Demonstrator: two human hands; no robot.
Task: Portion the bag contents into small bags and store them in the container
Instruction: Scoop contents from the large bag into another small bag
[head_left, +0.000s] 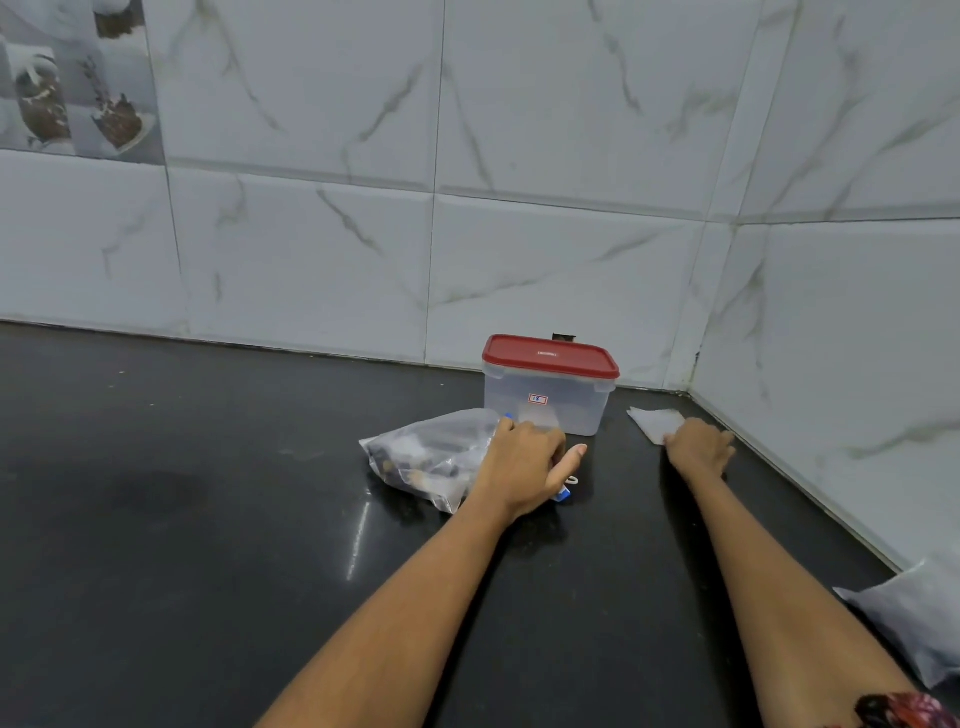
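A clear rectangular plastic box (545, 402) with a red lid stands on the glossy black surface (208, 519). Just left of it lies a crinkled clear bag (426, 457) of dark contents; the left hand (524, 462) rests on it, fingers curled over, thumb out. Right of the box, the right hand (698, 447) presses thin white small bags (655, 422), fingers bent.

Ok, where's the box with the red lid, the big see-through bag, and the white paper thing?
container (545, 410), head view, on its clear front wall.
big bag (426, 452), head view, on its crinkled plastic side.
small white bags (655, 420), head view, on the flat top sheet.
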